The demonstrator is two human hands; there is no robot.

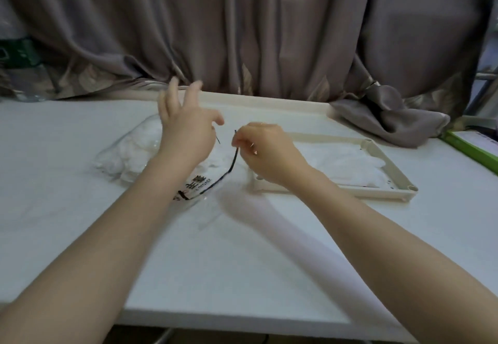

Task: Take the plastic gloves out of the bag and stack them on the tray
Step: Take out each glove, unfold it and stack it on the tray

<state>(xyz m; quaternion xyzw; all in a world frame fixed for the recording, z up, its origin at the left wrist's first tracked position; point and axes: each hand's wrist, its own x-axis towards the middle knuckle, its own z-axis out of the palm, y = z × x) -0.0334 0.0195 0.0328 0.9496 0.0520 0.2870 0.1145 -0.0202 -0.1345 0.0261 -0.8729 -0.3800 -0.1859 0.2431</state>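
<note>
Head view: our right hand (265, 152) pinches the clear bag's (140, 152) dark-edged mouth; our left hand (186, 133) pinches its other side, remaining fingers spread. Plastic gloves (347, 165) lie in the tray (396, 171); more fill the bag, just left of it.

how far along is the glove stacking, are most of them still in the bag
Partly done. Some white plastic gloves already lie flat on the tray. In hand: the right hand pinches the dark-edged mouth of the clear bag, and the left hand is at the opening, other fingers spread. Left: a bulky wad of gloves still fills the bag, so most appear to remain.
</note>
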